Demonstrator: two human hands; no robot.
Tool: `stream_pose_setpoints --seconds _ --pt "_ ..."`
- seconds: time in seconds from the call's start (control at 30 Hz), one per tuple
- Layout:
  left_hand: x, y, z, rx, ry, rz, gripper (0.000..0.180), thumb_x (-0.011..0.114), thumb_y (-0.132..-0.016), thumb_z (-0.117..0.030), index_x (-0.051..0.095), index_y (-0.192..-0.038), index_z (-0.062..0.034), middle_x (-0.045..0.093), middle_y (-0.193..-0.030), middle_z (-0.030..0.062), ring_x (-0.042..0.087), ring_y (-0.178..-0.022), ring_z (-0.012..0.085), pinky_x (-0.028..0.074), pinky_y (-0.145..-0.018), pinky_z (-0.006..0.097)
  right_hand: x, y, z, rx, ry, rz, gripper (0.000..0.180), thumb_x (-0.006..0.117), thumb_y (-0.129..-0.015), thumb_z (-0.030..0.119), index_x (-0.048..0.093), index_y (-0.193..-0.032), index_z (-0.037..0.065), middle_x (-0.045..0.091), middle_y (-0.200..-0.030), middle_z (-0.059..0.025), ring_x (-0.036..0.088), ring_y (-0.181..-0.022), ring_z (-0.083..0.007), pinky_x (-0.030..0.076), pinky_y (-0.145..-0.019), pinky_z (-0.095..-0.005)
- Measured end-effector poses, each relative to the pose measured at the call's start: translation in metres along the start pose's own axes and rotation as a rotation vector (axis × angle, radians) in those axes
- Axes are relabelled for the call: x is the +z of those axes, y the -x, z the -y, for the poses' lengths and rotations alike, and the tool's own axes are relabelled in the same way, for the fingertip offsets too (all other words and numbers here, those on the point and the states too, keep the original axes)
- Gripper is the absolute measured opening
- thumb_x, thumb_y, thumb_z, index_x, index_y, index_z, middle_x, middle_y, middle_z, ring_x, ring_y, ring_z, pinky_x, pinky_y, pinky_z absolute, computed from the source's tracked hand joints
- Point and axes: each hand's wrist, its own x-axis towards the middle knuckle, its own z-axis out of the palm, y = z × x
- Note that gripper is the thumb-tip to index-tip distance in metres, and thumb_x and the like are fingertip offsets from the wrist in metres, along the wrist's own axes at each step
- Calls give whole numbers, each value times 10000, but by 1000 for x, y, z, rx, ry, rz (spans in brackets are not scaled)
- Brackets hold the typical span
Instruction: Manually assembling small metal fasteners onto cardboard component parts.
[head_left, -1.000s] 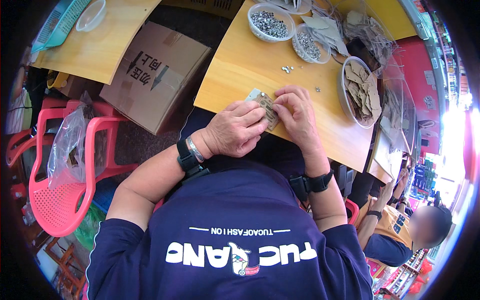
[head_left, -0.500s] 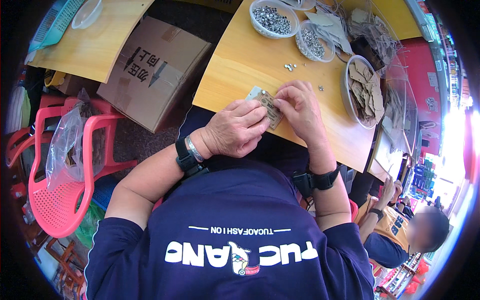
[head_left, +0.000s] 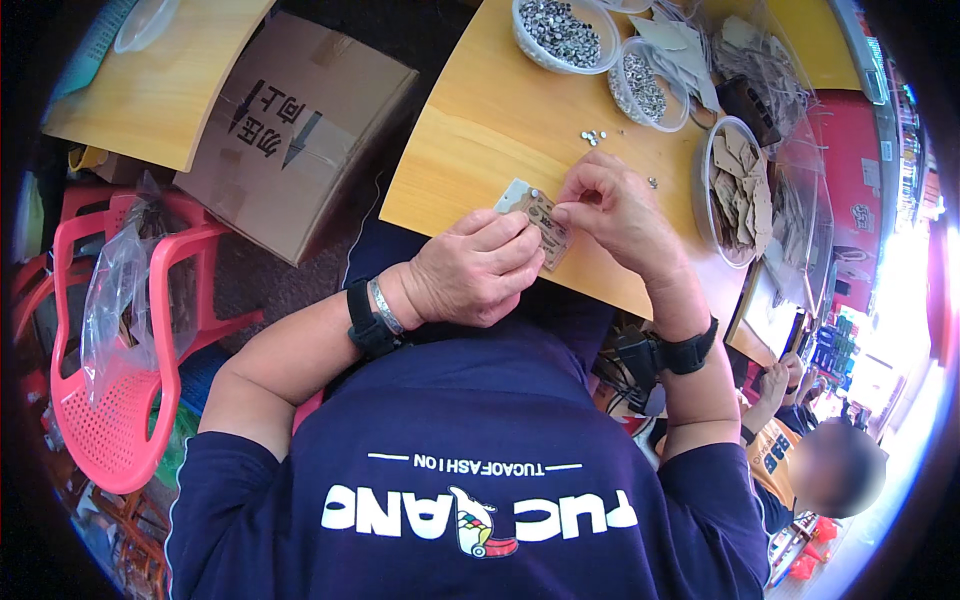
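Observation:
At the near edge of the wooden table, my left hand (head_left: pixel 475 265) is closed on a small brown printed tag (head_left: pixel 550 238) with a pale card (head_left: pixel 513 194) showing at its upper left. A shiny round metal stud (head_left: pixel 535 194) sits at the tag's top corner. My right hand (head_left: pixel 625 220) is at the tag's right edge, thumb and index finger pinched together; what lies between them is too small to make out. Beyond my hands, several loose metal studs (head_left: pixel 592 137) lie on the tabletop, with a few more tiny pieces (head_left: pixel 653 183) to the right.
Two clear bowls, one of larger studs (head_left: pixel 566 38) and one of smaller metal pieces (head_left: pixel 640 85), stand at the back. A tub of brown tags (head_left: pixel 740 195) is at the right. A cardboard box (head_left: pixel 290 140) and pink chair (head_left: pixel 110 420) are left; a co-worker (head_left: pixel 775 455) sits right.
My right hand and forearm have shifted slightly right. The tag stays in my left hand, and the whole view has moved a little.

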Motion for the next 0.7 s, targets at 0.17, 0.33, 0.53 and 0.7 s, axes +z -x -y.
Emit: stream_pose_setpoints --seconds 0.17,0.33,0.53,0.7 --pt "1 0 1 -2 7 -1 354 688 -672 -169 677 -1011 -66 629 -1125 81 605 -1081 247 461 -906 373 -5 -5 5 -7 88 57 147 742 -723 140 651 -751 27 596 -828 -119 589 -845 -306 482 -754 -393" --pt "2 -3 2 16 -6 -15 353 694 -667 -162 671 -1006 -65 629 -1119 81 606 -1080 251 461 -909 369 -13 -10 4 -67 206 102 176 753 -725 161 646 -765 28 593 -830 -127 595 -833 -318 483 -743 -399" --pt "-3 -2 0 5 -41 -29 316 688 -676 -133 671 -986 -73 622 -1093 58 608 -1047 234 470 -887 369 -2 -5 -1 -142 208 57 167 748 -745 155 651 -795 28 596 -830 -129 604 -829 -311 487 -724 -401" --pt "0 -1 -4 6 -41 -28 322 696 -676 -112 677 -995 -77 622 -1091 57 604 -1055 230 475 -887 366 9 15 -8 -201 82 -109 115 719 -770 119 672 -818 26 610 -826 -125 611 -831 -304 494 -721 -399"
